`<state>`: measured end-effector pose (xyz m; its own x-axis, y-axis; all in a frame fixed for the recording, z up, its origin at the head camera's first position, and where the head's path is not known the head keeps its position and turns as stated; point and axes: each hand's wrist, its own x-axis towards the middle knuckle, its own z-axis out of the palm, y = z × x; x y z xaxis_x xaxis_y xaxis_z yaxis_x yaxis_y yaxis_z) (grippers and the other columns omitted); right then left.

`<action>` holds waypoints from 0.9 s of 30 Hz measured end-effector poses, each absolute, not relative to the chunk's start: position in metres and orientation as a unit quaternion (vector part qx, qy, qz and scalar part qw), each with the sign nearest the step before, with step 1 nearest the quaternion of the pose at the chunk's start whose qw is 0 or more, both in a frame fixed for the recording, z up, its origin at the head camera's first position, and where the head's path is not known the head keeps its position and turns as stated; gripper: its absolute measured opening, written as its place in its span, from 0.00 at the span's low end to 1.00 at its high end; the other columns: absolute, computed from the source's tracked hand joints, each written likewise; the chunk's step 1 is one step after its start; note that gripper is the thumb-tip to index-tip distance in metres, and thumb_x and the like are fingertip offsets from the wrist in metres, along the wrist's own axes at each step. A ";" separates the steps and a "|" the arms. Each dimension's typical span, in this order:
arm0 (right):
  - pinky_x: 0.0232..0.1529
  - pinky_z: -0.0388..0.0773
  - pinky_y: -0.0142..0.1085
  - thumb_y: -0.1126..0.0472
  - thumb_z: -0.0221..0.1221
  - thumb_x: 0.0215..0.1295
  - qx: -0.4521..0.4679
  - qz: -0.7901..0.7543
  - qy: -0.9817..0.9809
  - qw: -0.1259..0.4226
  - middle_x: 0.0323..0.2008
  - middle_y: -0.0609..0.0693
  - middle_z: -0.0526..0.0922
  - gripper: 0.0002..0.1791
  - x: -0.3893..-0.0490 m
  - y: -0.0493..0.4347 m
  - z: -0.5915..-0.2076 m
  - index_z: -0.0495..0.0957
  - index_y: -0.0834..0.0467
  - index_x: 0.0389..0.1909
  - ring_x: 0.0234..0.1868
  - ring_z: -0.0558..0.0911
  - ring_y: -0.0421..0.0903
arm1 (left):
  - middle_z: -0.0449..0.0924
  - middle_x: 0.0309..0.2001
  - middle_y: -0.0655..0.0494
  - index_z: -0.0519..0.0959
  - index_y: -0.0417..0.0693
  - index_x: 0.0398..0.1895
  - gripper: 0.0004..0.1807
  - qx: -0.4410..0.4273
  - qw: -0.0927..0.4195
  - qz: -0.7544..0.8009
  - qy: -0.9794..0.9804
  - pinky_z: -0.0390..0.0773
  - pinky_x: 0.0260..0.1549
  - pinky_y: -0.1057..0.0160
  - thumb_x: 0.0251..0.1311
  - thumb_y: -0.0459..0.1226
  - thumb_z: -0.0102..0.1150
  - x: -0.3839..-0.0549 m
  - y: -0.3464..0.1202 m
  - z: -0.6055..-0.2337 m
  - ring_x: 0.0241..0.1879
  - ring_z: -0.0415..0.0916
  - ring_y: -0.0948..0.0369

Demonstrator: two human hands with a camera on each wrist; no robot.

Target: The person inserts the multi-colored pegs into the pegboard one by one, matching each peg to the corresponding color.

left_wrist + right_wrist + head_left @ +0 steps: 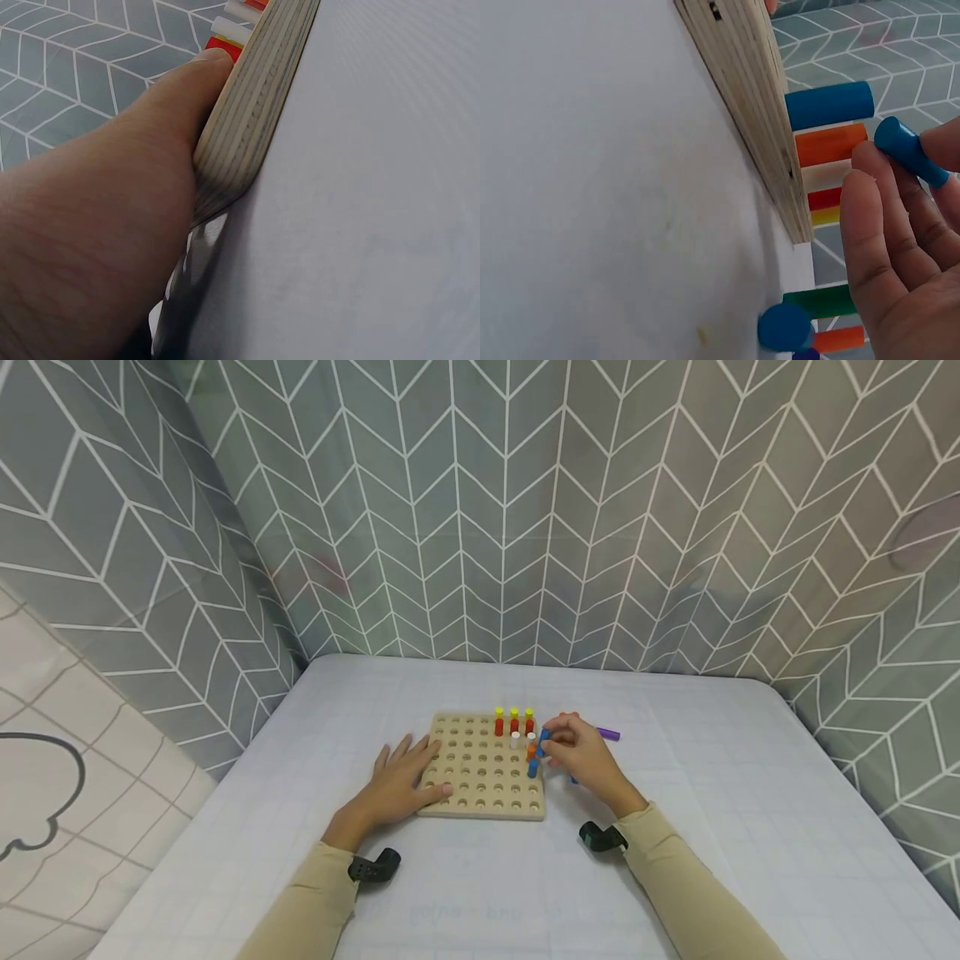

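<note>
A square wooden pegboard (480, 812) with rows of holes lies on the table. Pegs stand along its right side: yellow-topped red pegs (498, 722) at the back, white pegs (515, 740), an orange peg (531, 752) and a blue peg (532, 769). My right hand (583, 755) pinches another blue peg (911, 151) between thumb and fingers, just above the board's right edge, tilted and apart from the standing pegs. Flat across the board's left edge rests my left hand (401, 782), fingers spread; the left wrist view shows its thumb (199, 79) on top of the board.
Loose pegs lie right of the board, partly behind my right hand: a purple peg (608, 734) in the head view, a green peg (819, 302), a blue peg (785, 328) and an orange peg (840, 339) in the right wrist view. A patterned curtain (510, 527) hangs behind the white-covered table (480, 893).
</note>
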<state>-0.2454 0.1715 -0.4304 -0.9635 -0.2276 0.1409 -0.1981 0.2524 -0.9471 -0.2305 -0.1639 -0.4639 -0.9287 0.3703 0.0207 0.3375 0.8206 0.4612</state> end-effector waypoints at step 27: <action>0.40 0.83 0.35 0.69 0.64 0.66 -0.251 -0.474 0.842 -0.046 0.36 0.47 0.86 0.10 -0.233 0.146 -0.431 0.82 0.63 0.47 0.37 0.85 0.42 | 0.47 0.80 0.51 0.53 0.54 0.81 0.53 0.188 0.038 0.239 0.952 0.26 0.71 0.38 0.60 0.72 0.50 -0.234 -0.167 -0.466 0.79 0.33 0.46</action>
